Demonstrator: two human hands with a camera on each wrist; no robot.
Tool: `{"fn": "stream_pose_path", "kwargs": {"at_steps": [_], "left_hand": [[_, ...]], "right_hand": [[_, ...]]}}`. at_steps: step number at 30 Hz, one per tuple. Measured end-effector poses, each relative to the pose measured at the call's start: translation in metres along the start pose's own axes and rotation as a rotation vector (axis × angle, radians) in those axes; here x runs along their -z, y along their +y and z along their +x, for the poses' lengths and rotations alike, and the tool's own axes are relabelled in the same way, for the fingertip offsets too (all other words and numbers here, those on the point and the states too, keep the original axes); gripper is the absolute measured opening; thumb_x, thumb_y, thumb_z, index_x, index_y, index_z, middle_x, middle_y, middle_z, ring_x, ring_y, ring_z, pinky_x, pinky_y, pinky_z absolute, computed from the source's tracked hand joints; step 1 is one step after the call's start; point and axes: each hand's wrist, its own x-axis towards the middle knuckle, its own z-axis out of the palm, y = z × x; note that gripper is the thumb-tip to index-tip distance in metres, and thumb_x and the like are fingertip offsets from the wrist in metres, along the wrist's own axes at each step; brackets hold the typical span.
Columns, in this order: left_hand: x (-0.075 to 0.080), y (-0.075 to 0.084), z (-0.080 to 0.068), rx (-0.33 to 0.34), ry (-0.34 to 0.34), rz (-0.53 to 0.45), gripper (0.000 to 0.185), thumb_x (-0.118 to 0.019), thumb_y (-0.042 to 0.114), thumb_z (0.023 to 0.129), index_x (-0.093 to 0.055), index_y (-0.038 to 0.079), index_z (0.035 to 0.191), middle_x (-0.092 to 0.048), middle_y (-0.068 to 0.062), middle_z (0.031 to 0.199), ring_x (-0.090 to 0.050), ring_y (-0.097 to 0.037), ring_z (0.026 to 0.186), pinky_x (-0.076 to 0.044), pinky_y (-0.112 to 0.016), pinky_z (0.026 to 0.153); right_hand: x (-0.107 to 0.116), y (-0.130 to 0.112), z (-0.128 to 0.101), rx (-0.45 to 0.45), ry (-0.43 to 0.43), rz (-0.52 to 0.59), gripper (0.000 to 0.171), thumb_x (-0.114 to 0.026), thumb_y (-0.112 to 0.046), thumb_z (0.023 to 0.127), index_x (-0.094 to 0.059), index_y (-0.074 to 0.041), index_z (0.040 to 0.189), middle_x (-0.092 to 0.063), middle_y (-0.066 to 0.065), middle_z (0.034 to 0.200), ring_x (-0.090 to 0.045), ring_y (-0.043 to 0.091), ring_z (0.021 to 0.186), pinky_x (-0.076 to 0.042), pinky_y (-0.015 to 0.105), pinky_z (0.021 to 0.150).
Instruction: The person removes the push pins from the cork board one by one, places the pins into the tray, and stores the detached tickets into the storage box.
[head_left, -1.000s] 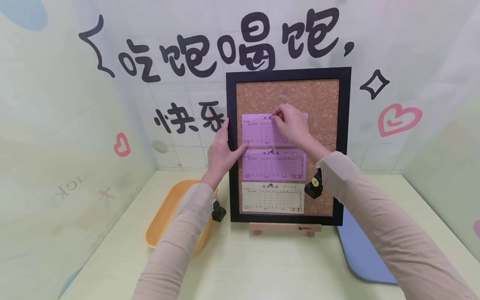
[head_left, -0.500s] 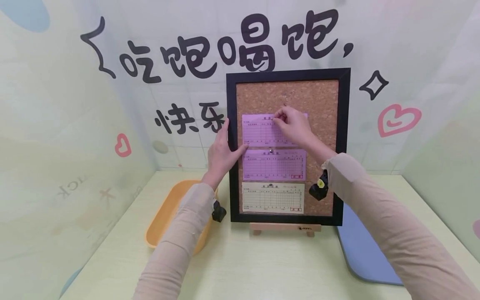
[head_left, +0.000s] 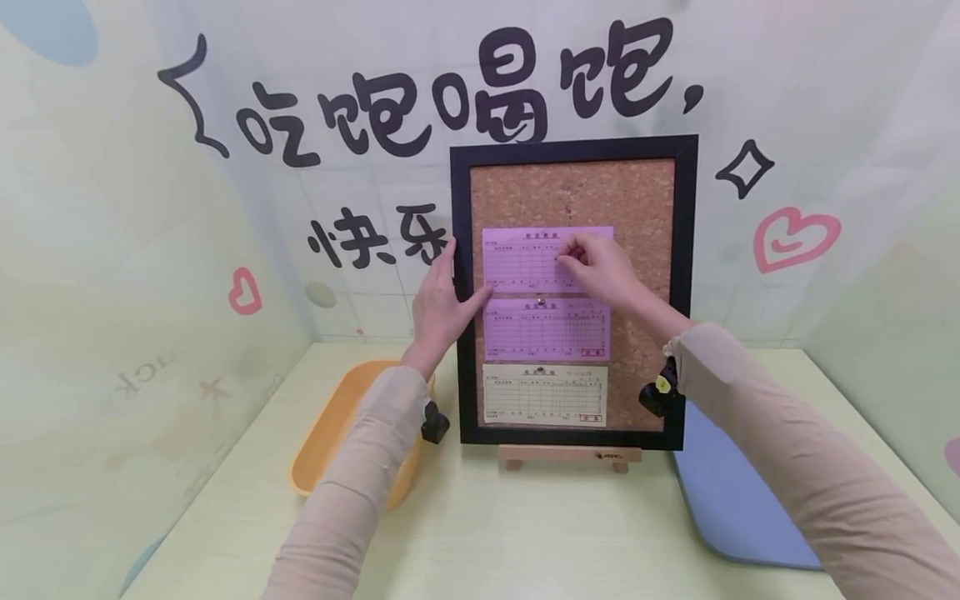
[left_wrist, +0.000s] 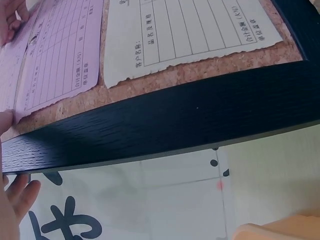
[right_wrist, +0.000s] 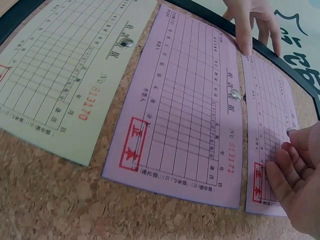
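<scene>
A black-framed corkboard stands upright, bearing two purple receipt slips above a cream receipt slip. My left hand grips the frame's left side, its thumb on the front by the lower left corner of the upper purple slip. My right hand is in front of that slip's right half. Its thumb and finger pinch a small thumbtack, mostly covered by the fingertips. One silver thumbtack sits in the lower purple slip, another silver thumbtack in the cream slip.
A small wooden easel props the board on the pale table. An orange bin stands at left, partly behind the left forearm. At right lies a blue mat, partly under the right forearm. A printed wall sheet is behind.
My right hand has drawn back from the upper slip's top middle, moving right and slightly down with the thumbtack. The slip stays in place. My left hand keeps its grip.
</scene>
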Motion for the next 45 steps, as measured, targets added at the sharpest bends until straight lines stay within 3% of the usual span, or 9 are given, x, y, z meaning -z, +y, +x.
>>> {"fn": "stream_pose_path", "kwargs": {"at_steps": [3,8,11,19,23,31,45], "left_hand": [[0.0,-0.002,0.002,-0.016,0.029,0.021,0.079,-0.07,0.036,0.077,-0.033,0.004,0.139,-0.049,-0.016,0.129,-0.05,-0.028,0.113,-0.048,-0.039,0.083],[0.006,-0.001,0.01,-0.055,0.084,0.063,0.065,-0.071,0.034,0.077,-0.046,0.004,0.129,-0.052,-0.015,0.115,-0.054,-0.028,0.096,-0.05,-0.037,0.068],[0.012,0.002,0.018,-0.083,0.098,0.073,0.057,-0.072,0.031,0.077,-0.053,0.004,0.123,-0.052,-0.014,0.108,-0.054,-0.027,0.091,-0.049,-0.036,0.066],[0.025,0.018,0.042,-0.213,0.012,0.147,0.044,-0.07,0.024,0.078,-0.058,0.004,0.116,-0.058,-0.011,0.107,-0.054,-0.025,0.101,-0.049,-0.036,0.079],[0.027,0.027,0.051,-0.256,-0.047,0.168,0.039,-0.066,0.02,0.081,-0.057,0.005,0.115,-0.058,-0.009,0.108,-0.055,-0.025,0.099,-0.05,-0.036,0.076],[0.03,0.033,0.058,-0.201,-0.174,0.221,0.033,-0.063,0.019,0.082,-0.058,0.01,0.113,-0.055,-0.007,0.107,-0.052,-0.024,0.095,-0.049,-0.036,0.067],[0.029,0.031,0.06,-0.126,-0.177,0.13,0.033,-0.069,0.018,0.079,-0.062,0.008,0.109,-0.054,-0.008,0.098,-0.05,-0.023,0.091,-0.047,-0.036,0.071]], "right_hand": [[0.0,0.001,0.0,-0.002,-0.021,0.0,0.012,-0.054,-0.012,0.09,-0.059,-0.002,0.092,-0.057,0.011,0.083,-0.049,0.02,0.073,-0.038,0.029,0.063],[-0.001,0.001,-0.001,-0.004,-0.037,0.003,0.013,-0.054,-0.012,0.09,-0.059,-0.001,0.093,-0.056,0.011,0.083,-0.049,0.021,0.073,-0.038,0.029,0.063],[0.0,0.001,-0.001,-0.007,-0.036,-0.002,0.013,-0.054,-0.013,0.09,-0.059,-0.001,0.093,-0.057,0.011,0.083,-0.049,0.021,0.073,-0.038,0.029,0.063],[0.001,0.001,-0.001,-0.003,-0.041,-0.009,0.013,-0.053,-0.012,0.09,-0.059,-0.001,0.093,-0.057,0.012,0.084,-0.049,0.021,0.073,-0.038,0.029,0.062],[0.001,0.002,0.0,-0.011,-0.041,-0.013,0.013,-0.053,-0.012,0.091,-0.059,-0.001,0.093,-0.057,0.012,0.084,-0.049,0.021,0.074,-0.038,0.029,0.063],[0.002,0.0,0.0,-0.007,-0.046,-0.016,0.012,-0.053,-0.013,0.09,-0.058,-0.001,0.093,-0.057,0.011,0.084,-0.049,0.021,0.075,-0.038,0.03,0.064],[0.002,0.001,0.0,0.001,-0.044,-0.03,0.012,-0.054,-0.012,0.09,-0.059,-0.001,0.092,-0.056,0.011,0.082,-0.048,0.021,0.073,-0.037,0.03,0.063]]}}
